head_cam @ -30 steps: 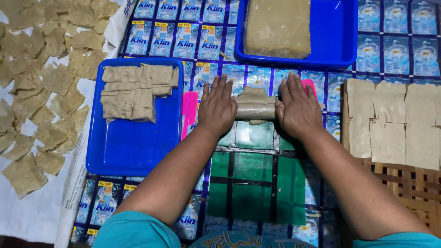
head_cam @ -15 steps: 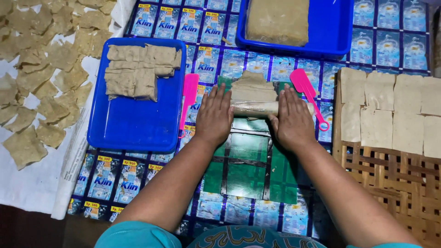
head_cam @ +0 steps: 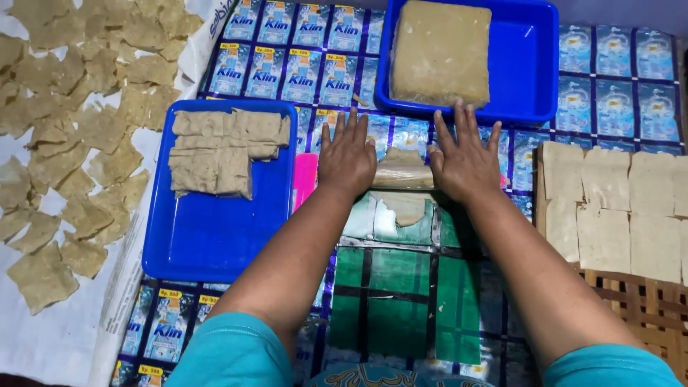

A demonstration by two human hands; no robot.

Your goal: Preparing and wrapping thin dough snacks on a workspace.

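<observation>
Left hand and right hand, fingers spread flat, grasping nothing, press the ends of a dough roll.

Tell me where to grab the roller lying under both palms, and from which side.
Take the roller by its two ends, from above, left hand and right hand at either end. It lies flat and crosswise with dough wrapped around its middle, so probably only the ends offer a clean hold.

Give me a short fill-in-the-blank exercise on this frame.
1. Both hands, left hand and right hand, press flat on a ____ of dough.
2. The big dough block sits in a ____ tray.
3. The cut pieces lie in the tray on the person's ____.

Answers: roll; blue; left
</observation>
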